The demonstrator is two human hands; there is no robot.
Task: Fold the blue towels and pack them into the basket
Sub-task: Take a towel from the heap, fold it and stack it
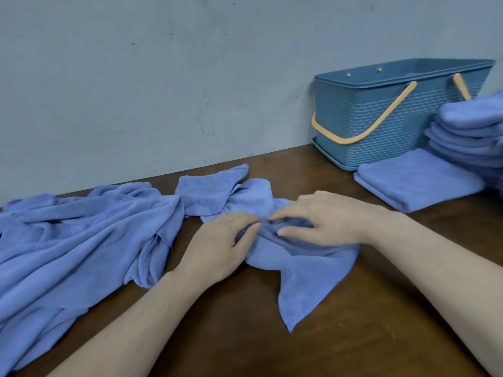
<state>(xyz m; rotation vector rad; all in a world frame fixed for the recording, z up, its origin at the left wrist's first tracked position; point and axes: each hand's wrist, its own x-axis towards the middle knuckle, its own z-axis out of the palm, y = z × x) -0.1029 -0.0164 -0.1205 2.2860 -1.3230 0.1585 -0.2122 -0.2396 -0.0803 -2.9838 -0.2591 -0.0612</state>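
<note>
I see the towel (296, 257) just below the middle of the frame, lying crumpled on the desk (245, 336). It is blue with a fine nap and a stitched edge. Its middle is bunched into ridges, one corner trails down to a point at lower centre, and another flap reaches up toward the wall.

My left hand (217, 248) sits on the bunched middle, fingers curled and its grip pinching a fold of the towel. My right hand (324, 219) comes in from the right, fingers bent down into the same ridge; its grip is narrow and closed on the cloth. The fingertips of the two hands almost meet.

To the left, a pile (76, 240) of loose blue towels fills the left side of the frame, rumpled and overlapping, its near edge touching the towel I hold.

At right of centre a folded towel (416, 180) lies flat on the desk, just in front of the basket (381, 126). At the right edge a stack (468, 131) of folded towels rises, hiding part of the basket's right end.

The basket stands at upper right against the wall (163, 77), blue with a woven-look side and an orange handle (367, 126) hanging down its front. I cannot tell what is inside it.
</note>
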